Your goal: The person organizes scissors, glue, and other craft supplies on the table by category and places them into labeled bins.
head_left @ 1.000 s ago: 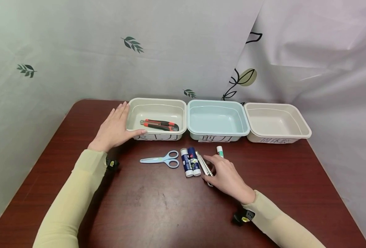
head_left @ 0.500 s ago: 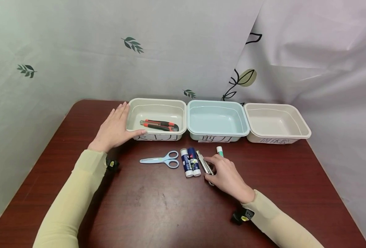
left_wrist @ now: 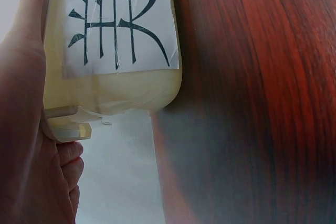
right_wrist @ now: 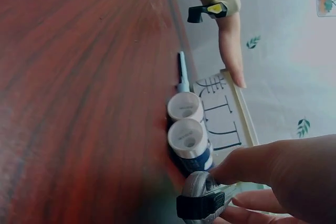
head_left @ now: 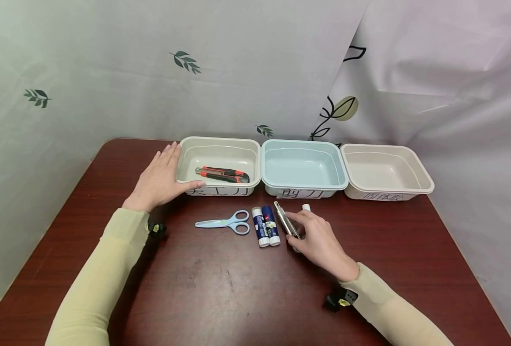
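Note:
My right hand [head_left: 320, 240] pinches a silver utility knife [head_left: 286, 222] between thumb and fingers, just right of two glue sticks. In the right wrist view, the knife's rounded grey end with a black part [right_wrist: 202, 205] points toward the camera. My left hand [head_left: 158, 180] lies with straight fingers along the left side of a beige bin [head_left: 221, 142], its thumb over the front rim. Two red-and-black utility knives [head_left: 223, 174] lie inside that bin. In the left wrist view, the bin's labelled front [left_wrist: 115, 90] stands beside the hand.
Light-blue scissors [head_left: 225, 222] and two blue-and-white glue sticks [head_left: 266, 227] lie on the brown table [head_left: 212, 298]. A smaller glue stick's white cap [head_left: 306, 207] shows behind my right hand. A light-blue bin [head_left: 303, 166] and another beige bin [head_left: 387, 168] continue the row.
The silver utility knife has shifted slightly away from me, its far tip raised, as my right fingers grip it. My left hand stays on the bin.

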Demonstrator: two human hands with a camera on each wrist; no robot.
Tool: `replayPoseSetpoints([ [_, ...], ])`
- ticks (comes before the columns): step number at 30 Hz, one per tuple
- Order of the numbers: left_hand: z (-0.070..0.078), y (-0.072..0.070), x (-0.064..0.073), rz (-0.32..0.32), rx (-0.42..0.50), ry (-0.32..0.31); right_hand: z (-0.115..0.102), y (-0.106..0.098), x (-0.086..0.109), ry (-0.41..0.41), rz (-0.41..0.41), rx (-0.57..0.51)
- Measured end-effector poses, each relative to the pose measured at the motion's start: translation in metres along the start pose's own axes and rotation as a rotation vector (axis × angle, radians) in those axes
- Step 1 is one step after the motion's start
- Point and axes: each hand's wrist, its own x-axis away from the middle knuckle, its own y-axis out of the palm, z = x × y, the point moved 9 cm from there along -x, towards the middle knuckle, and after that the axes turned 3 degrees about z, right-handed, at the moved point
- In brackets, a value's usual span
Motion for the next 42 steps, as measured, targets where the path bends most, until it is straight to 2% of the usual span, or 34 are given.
replayPoseSetpoints([
  [15, 0.001, 0.0, 0.001, -0.008, 0.004, -0.005, -0.004, -0.016, -0.012, -0.037, 0.031, -0.035],
  [31, 0.001, -0.001, 0.001, -0.002, -0.012, 0.003, -0.006, -0.017, -0.023, -0.07, 0.045, -0.095],
  [42, 0.0, 0.0, 0.0, -0.008, -0.003, -0.005, -0.018, -0.019, -0.035, -0.11, 0.073, -0.153],
])
